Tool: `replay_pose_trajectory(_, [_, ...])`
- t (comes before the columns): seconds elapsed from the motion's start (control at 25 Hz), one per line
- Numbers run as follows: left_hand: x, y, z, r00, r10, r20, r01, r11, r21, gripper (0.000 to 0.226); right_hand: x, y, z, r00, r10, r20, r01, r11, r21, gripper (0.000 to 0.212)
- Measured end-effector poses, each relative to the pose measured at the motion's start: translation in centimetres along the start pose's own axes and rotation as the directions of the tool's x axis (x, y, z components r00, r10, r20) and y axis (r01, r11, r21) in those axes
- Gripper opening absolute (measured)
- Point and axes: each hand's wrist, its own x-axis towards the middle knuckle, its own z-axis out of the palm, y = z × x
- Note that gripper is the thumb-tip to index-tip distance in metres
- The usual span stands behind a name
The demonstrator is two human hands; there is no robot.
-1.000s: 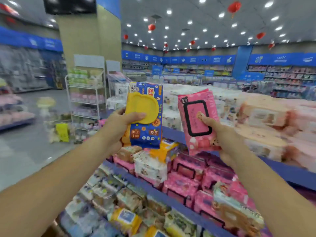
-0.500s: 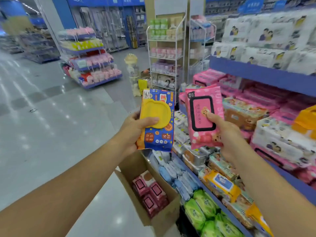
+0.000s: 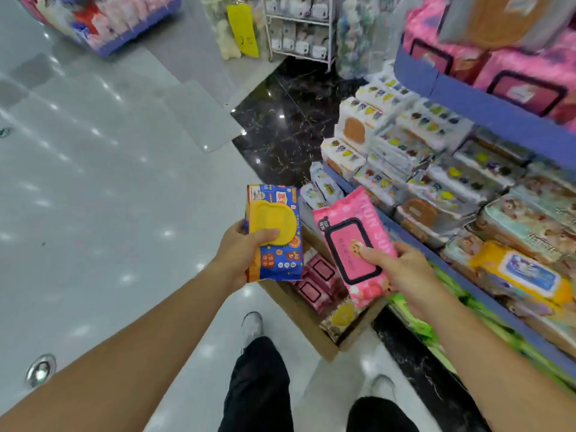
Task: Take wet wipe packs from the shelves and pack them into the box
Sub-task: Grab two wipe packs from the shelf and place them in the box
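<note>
A pale glossy floor (image 3: pixel 93 182) fills the left half of the frame, with a strip of black marbled tile along its right edge. The blue-edged shelves (image 3: pixel 498 126) take up the right side. They are stacked with wet wipe packs: pink ones at the upper right, white and patterned ones in the middle, green ones at the lower right.

The open cardboard box (image 3: pixel 307 330) stands on the floor against the foot of the shelves, just right of centre. Several pink packs (image 3: pixel 318 282) already lie inside it. Black trouser legs and a pale shoe (image 3: pixel 252 328) show at the bottom centre, just left of the box.

Both held packs sit in the middle of the frame and overlap the box, with their lid faces turned to the camera. The blue pack (image 3: pixel 280 260) with the yellow lid has its long axis almost straight up and down the frame, the lid toward the top. The pink pack (image 3: pixel 346 241) with the black-rimmed lid lies to its right. Its long axis slants from upper left to lower right, its top end leaning toward the blue pack but not touching it.

The left hand (image 3: pixel 240 254) grips the blue pack by its left edge, the thumb pressed on the yellow lid and the fingers curled behind. The right hand (image 3: pixel 408 272) grips the pink pack from the right, the thumb lying across the lid and the other fingers hidden behind the pack.
</note>
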Motion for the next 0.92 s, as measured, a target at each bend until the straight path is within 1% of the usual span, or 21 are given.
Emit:
replay_pose_trajectory(0.08, [5.7,-1.3,-0.9,0.997,-0.057,0.043,0.054,0.997,0.063,0.031,3.0,3.4,2.9,0.995,0.079,-0.064,-0.08,0.997,-0.005,0.092])
replay_pose_trajectory(0.16, [12.2,-3.2,-2.0,0.988,-0.123,0.095,0.108,0.984,0.144,0.033,6.5,7.2,5.8,0.979,0.153,-0.138,-0.153,0.988,0.011,0.087])
replay_pose_trajectory(0.24, [18.6,-6.0,-2.7,0.973,-0.19,0.129,0.16,0.963,0.217,0.041,10.3,11.2,7.7,0.95,0.222,-0.22,-0.215,0.975,0.056,0.077])
replay_pose_trajectory(0.32, [24.4,-9.4,-2.8,0.955,-0.26,0.144,0.216,0.94,0.264,0.045,13.8,15.3,8.2,0.925,0.288,-0.247,-0.268,0.957,0.112,0.061])
replay_pose_trajectory(0.36, [26.7,-11.1,-2.6,0.944,-0.295,0.15,0.242,0.924,0.295,0.047,15.4,17.3,8.1,0.918,0.311,-0.244,-0.292,0.95,0.113,0.057])
replay_pose_trajectory(0.44, [31.1,-14.6,-1.9,0.918,-0.357,0.17,0.283,0.894,0.347,0.048,18.7,21.4,7.7,0.906,0.358,-0.224,-0.356,0.933,0.053,0.057])
replay_pose_trajectory(0.52, [35.6,-18.0,-0.8,0.897,-0.393,0.201,0.294,0.872,0.39,0.043,23.0,26.0,7.2,0.89,0.393,-0.232,-0.409,0.913,-0.02,0.059])
replay_pose_trajectory(0.64, [41.7,-22.3,0.6,0.891,-0.405,0.205,0.262,0.828,0.496,0.039,30.0,32.8,6.5,0.875,0.427,-0.226,-0.461,0.879,-0.124,0.067])
replay_pose_trajectory(0.76, [46.5,-25.2,0.9,0.874,-0.425,0.234,0.248,0.806,0.538,0.03,36.4,38.3,6.8,0.863,0.469,-0.188,-0.503,0.834,-0.228,0.069])
replay_pose_trajectory(0.8, [48.2,-26.1,0.7,0.87,-0.428,0.243,0.236,0.797,0.556,0.03,38.7,40.3,7.3,0.856,0.481,-0.189,-0.516,0.814,-0.267,0.07])
replay_pose_trajectory(0.92, [52.7,-28.0,0.3,0.86,-0.423,0.285,0.161,0.755,0.635,0.037,44.6,45.3,8.7,0.874,0.45,-0.185,-0.486,0.787,-0.381,0.081])
